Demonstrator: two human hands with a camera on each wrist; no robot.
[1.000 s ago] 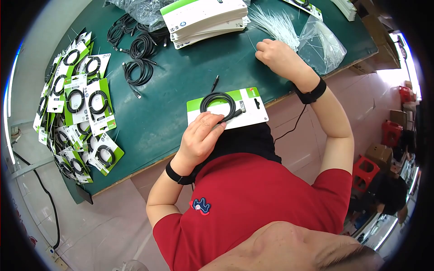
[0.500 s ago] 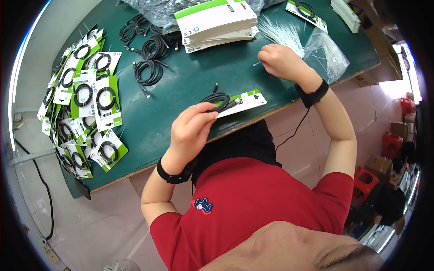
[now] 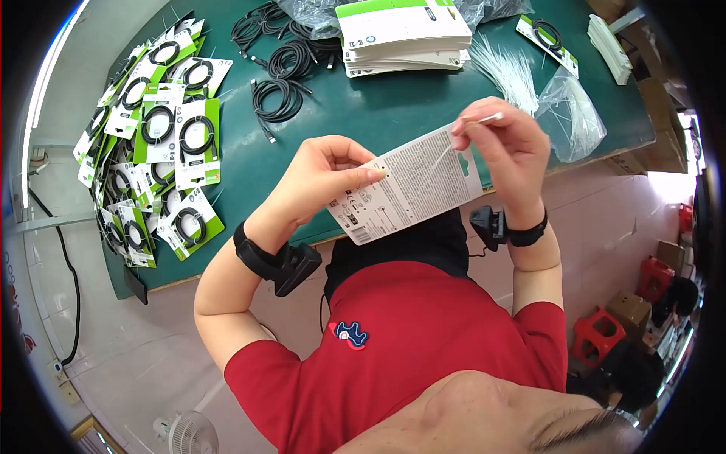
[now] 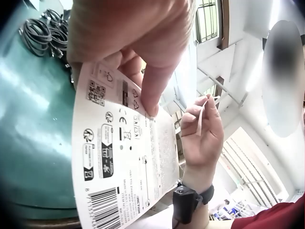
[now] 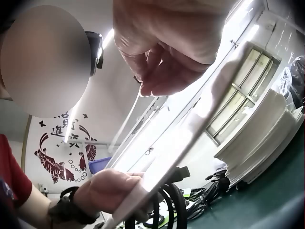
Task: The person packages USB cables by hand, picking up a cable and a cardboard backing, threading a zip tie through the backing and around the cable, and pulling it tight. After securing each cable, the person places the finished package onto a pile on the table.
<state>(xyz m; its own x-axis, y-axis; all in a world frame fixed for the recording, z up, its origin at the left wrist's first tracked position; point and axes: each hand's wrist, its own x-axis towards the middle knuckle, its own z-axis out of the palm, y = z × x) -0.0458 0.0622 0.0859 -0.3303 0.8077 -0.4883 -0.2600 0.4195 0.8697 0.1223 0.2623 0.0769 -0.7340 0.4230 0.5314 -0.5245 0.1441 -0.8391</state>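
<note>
Card: white backing card held up off the green table, at the centre of the head view, printed back turned to the person; its long axis runs from 8 o'clock up to 2 o'clock.
Print: fine grey text blocks, small symbols, a QR code and a barcode at the low end, as the left wrist view shows.
Cable: black coil on the card's far side, seen only from the right wrist view.
Left hand: left hand grips the card's 9 o'clock edge, thumb pressed on the printed face, fingers curled behind.
Right hand: right hand at the card's 2 o'clock corner, thumb and forefinger pinching a thin white tie that hangs against the card.
Loose ties: white bundle on the table at 1 o'clock, beside a clear bag.
Blank cards: stack at 12 o'clock.
Loose cables: black coils at 11 o'clock.
Finished packs: green-and-white heap at 9 to 10 o'clock.
</note>
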